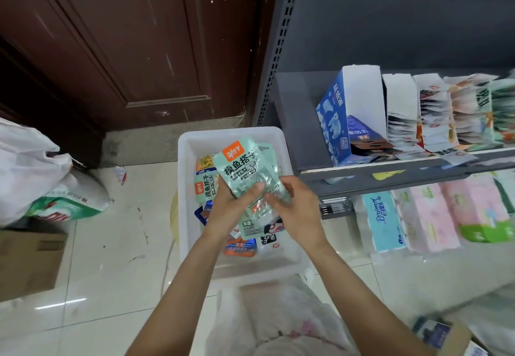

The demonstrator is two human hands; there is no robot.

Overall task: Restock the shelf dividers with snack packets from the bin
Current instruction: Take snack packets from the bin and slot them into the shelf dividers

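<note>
Left hand [231, 202]: over the bin, fingers and thumb curled round the lower edge of a small stack of mint-green snack packets [245, 169]; thumb pressed on the front packet.
Right hand [295, 208]: grasps the same stack from the right side; fingertips hidden behind the clear lower part of the packets.
Packets: held fanned above the bin; how many are in the stack cannot be told, the back ones mostly covered.
Bin [192, 143]: white plastic, on the tiled floor just left of the shelf; more packets inside, largely hidden by the hands and forearms.
Shelf [390, 180]: grey; cardboard dividers [398, 96] hold upright rows of packets, blurred toward the right edge and cut off there; blue box [334, 116] leftmost, contents hard to make out.
Lower tier: tissue packs [429, 219], partly cut off.
</note>
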